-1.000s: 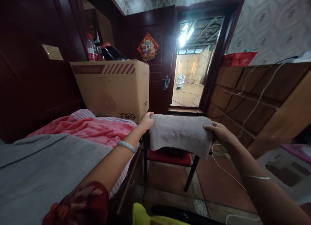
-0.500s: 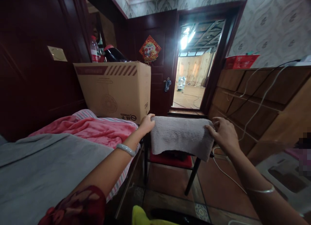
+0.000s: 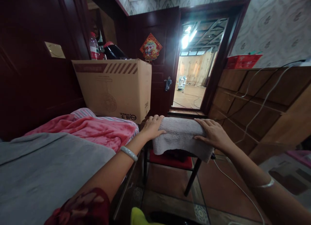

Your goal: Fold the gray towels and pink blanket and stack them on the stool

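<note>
A grey towel (image 3: 181,136) lies draped over a black-framed stool with a red seat (image 3: 170,157), ahead of me by the bed. My left hand (image 3: 153,126) rests flat on the towel's left end, fingers stretched out. On the right end my right hand (image 3: 211,132) lies palm down, fingers spread. Neither hand grips the cloth. A pale bangle circles my left wrist and a thin one my right forearm.
A bed with a grey sheet (image 3: 43,173) and a pink blanket (image 3: 97,129) fills the left. A large cardboard box (image 3: 114,87) stands at its far end. An open doorway (image 3: 191,76) lies ahead, wooden drawers (image 3: 255,98) to the right, a white cable (image 3: 238,189) on the floor.
Both hands left the towel's ends, where they held its edges, and moved inward to lie flat on top of it. The towel has settled lower on the stool.
</note>
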The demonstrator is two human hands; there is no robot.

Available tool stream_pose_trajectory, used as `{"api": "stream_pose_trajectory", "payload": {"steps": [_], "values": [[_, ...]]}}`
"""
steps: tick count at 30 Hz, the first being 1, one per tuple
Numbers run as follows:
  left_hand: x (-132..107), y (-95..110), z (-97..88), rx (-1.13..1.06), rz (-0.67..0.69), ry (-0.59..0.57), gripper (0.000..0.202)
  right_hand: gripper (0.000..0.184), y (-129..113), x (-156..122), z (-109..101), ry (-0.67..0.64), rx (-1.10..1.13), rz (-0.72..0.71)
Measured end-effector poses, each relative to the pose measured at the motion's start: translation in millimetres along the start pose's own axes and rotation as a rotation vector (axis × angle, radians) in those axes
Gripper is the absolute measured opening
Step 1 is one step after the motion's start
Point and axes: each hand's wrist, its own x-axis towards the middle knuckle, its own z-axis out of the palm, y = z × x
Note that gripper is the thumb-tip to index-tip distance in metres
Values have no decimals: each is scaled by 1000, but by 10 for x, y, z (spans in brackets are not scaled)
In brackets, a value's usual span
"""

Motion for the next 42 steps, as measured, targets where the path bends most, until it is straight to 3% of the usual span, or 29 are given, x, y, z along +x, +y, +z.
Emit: {"api": "stream_pose_trajectory", "payload": {"steps": [9,13,17,22,25,28,30,32,34,38,42], "values": [[4,-35,-12,34,21,-18,68,67,0,-34,38,20,-52,10],[-81,-85,-39,43,-6,-47,88,65,-6,-23,28,13,-41,12],[-342,-267,0,14,-93,30,103,64,-41,-12,6,2,-46,15],[-1051,-781,110,-84,-189,54,92,69,-29,-23,4,-19,-36,23],[-1715,-1120,83,-116,-314,25,78,73,-33,-62,-11,10,-18,3],[-2480,-1306,-55,-143,-448,-8,57,78,-185,-52,-26,149,3,-113],[-2973,-1335,-184,-149,-530,7,45,80,-445,-10,-12,274,85,-211],[-3430,-1318,-325,-119,-615,41,42,75,-860,23,31,288,251,-300],[-3862,-1277,-467,-58,-717,73,45,66,-1406,22,120,229,448,-366],[-4727,-1137,-724,99,-969,104,54,39,-2606,31,484,-23,759,-541],[-5625,-813,-909,277,-1284,26,61,39,-3532,223,999,-138,932,-641]]}}
